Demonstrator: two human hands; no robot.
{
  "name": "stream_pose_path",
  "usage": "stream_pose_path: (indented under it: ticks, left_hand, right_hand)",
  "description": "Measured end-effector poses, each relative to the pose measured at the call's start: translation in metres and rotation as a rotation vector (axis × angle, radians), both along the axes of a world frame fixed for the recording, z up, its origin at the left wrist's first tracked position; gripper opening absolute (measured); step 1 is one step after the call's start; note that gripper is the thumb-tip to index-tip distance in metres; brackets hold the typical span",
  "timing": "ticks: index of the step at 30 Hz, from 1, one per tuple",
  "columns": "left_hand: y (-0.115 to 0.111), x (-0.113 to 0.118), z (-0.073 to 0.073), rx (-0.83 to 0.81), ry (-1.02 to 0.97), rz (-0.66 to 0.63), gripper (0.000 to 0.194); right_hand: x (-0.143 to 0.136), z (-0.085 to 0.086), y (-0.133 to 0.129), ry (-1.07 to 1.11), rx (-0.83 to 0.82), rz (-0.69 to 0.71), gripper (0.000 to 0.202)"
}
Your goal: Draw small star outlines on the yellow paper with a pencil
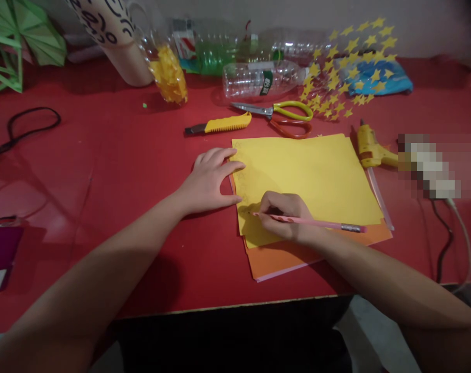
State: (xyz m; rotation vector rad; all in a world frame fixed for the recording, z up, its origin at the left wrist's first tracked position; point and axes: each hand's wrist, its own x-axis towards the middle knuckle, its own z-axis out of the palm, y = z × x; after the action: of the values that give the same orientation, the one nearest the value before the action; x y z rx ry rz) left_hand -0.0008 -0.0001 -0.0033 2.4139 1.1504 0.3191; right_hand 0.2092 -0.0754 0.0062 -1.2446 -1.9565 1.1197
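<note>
A yellow sheet of paper (pixel 305 176) lies on the red table, on top of orange paper (pixel 285 259) that shows along its lower edge. Faint pencil marks run down the yellow sheet's left side. My left hand (pixel 214 181) rests with spread fingers on that left edge, holding nothing. My right hand (pixel 284 215) is closed around a pink pencil (pixel 324 224); the tip points left and meets the yellow paper near its lower left, and the eraser end points right.
Behind the paper lie a yellow cutter (pixel 227 124), scissors (pixel 270 111), a clear bottle (pixel 246 83) and many yellow stars (pixel 332 83). A yellow glue gun (pixel 369 147) is at right, beside a blurred block with cables. A patterned cup (pixel 130 65) stands back left; a purple object (pixel 0 248) lies far left.
</note>
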Motion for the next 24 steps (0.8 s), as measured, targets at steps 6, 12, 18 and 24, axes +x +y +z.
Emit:
stream_pose_path:
  ticks: [6,12,18,24]
  left_hand:
    - [0.000,0.000,0.001,0.002,0.000,-0.005,0.061]
    - [0.000,0.000,0.001,-0.010,-0.007,-0.001,0.060]
    - [0.000,0.000,0.002,-0.014,0.002,-0.004,0.060]
    - [0.000,0.000,0.002,-0.013,-0.007,-0.007,0.060]
  right_hand:
    - [0.000,-0.008,0.000,0.016,0.037,0.039,0.010]
    - [0.000,-0.003,0.000,-0.003,0.016,0.078,0.011]
    - [0.000,0.003,0.000,0.008,-0.002,0.105,0.011]
    - [0.000,0.000,0.001,0.010,0.017,0.124,0.011]
